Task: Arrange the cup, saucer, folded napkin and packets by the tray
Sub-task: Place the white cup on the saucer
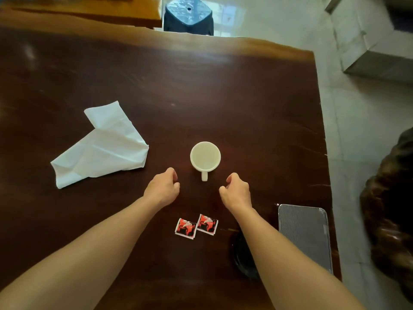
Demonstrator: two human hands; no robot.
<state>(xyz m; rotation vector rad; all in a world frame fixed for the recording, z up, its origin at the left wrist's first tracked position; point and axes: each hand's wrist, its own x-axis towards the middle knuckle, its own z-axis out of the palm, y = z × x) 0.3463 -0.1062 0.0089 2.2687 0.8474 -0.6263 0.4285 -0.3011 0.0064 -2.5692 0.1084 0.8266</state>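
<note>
Head view showed one round white cup [205, 156], two glossy red packets [196, 225], one crumpled napkin [100, 146], one ridged metal tray [306, 236]; left hand [163, 187] and right hand [237, 191] loosely curled, grasping nothing.

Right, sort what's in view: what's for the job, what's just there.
For the job:
cup
napkin
two packets
tray
dark saucer, mostly hidden by the right forearm

Just there:
stool
grey box
dark wooden lump

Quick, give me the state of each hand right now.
Left hand: loosely curled, holding nothing, beside the cup.
Right hand: loosely curled, holding nothing.
</note>
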